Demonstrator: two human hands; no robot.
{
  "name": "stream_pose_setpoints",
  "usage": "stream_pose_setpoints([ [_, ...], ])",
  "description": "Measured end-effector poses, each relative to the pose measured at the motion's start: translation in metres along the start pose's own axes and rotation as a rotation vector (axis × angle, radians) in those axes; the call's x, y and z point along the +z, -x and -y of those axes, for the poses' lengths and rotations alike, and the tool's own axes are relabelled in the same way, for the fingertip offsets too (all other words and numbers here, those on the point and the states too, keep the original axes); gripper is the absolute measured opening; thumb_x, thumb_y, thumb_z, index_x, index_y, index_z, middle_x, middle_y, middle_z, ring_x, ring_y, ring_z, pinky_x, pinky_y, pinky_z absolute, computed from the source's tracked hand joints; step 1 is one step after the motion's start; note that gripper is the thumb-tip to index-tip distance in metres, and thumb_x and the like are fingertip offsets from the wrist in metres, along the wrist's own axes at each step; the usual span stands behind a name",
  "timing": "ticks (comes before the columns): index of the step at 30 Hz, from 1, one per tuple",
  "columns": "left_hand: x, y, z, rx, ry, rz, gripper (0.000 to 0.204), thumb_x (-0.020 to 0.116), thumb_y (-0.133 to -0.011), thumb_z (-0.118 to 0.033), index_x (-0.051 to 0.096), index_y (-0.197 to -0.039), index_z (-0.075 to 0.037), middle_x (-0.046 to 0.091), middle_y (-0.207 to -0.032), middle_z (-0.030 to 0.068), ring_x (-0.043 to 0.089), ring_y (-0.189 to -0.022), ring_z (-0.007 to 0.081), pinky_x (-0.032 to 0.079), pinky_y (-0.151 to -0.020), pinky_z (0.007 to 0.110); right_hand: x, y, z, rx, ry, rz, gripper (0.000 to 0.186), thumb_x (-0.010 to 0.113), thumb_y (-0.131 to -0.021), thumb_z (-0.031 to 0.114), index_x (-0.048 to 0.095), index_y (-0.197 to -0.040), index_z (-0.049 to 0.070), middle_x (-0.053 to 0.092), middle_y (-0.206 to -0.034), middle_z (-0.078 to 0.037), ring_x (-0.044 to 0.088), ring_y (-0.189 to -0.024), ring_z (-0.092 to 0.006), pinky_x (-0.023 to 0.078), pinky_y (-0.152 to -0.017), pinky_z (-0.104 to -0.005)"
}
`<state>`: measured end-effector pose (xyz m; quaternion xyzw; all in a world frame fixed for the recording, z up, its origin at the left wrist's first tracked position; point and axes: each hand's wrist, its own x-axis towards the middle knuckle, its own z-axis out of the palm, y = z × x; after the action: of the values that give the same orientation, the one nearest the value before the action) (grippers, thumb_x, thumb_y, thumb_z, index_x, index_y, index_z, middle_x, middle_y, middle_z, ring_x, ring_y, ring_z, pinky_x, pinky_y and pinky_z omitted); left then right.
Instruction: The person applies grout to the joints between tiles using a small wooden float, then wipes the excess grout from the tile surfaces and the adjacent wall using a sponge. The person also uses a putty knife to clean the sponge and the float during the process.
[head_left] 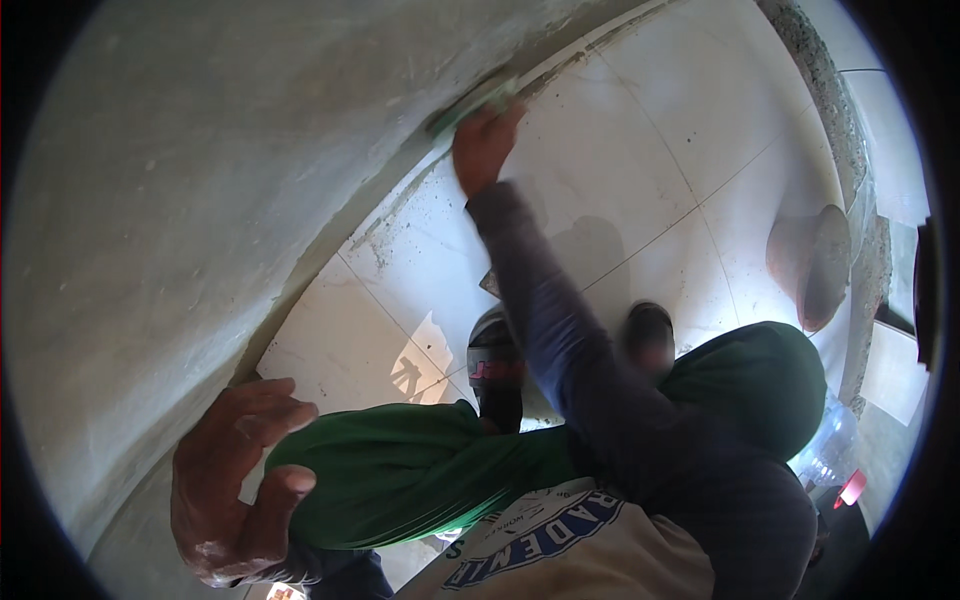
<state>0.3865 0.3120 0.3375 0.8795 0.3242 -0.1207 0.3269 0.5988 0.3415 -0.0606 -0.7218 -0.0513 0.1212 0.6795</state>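
My right hand (487, 147) reaches far forward to the foot of the grey plastered wall (230, 150). Its fingers are closed on a flat greenish tool (468, 108), pressed along the joint where wall and floor meet; motion blur hides its exact kind. Below it runs a rough strip of grey mortar (385, 228) along the edge of the white tiles (640, 170). At the lower left my left hand (240, 480) is raised beside my green-clad knee, its dusty fingers half curled and apart, holding nothing.
My shoes (495, 365) stand on the tiles below my right forearm. A brownish round container (812, 268) sits at the right, near a rough concrete edge (850, 140). A clear plastic bottle (828, 445) and a pinkish-red cap (851, 488) lie behind my right knee.
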Motion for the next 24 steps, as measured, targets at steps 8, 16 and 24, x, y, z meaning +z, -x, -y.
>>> stream_pose_setpoints([
  [8, -0.003, -0.021, -0.009, 0.194, 0.018, 0.1, 0.043, 0.077, -0.09, -0.027, 0.069, -0.111, 0.009, 0.073, -0.101, 0.0249, 0.072, -0.102, 0.0432, 0.058, -0.09, 0.048, 0.04, 0.159, 0.013, 0.075, -0.089, 0.214, 0.048, 0.049, -0.104, 0.016, 0.038, -0.147, -0.005, 0.06, -0.129, -0.036, 0.061, -0.118, -0.0538, 0.051, -0.098, -0.0546],
  [16, 0.003, -0.013, -0.011, 0.07, 0.084, -0.016, 0.04, 0.076, -0.089, -0.025, 0.07, -0.109, 0.009, 0.072, -0.102, 0.0249, 0.072, -0.102, 0.0423, 0.058, -0.089, 0.047, -0.003, -0.01, -0.06, -0.433, 0.261, -0.114, 0.045, 0.052, -0.099, 0.015, 0.044, -0.137, -0.008, 0.067, -0.097, -0.028, 0.064, -0.091, -0.0538, 0.053, -0.083, -0.0556],
  [24, 0.003, -0.015, -0.008, 0.099, 0.073, 0.056, 0.041, 0.075, -0.09, -0.028, 0.071, -0.11, 0.007, 0.072, -0.103, 0.0252, 0.071, -0.103, 0.0408, 0.057, -0.088, 0.047, -0.015, 0.104, 0.016, -0.004, 0.012, 0.219, 0.027, 0.05, -0.105, 0.009, 0.05, -0.131, 0.004, 0.067, -0.085, -0.022, 0.069, -0.075, -0.0379, 0.05, -0.066, -0.0464],
])
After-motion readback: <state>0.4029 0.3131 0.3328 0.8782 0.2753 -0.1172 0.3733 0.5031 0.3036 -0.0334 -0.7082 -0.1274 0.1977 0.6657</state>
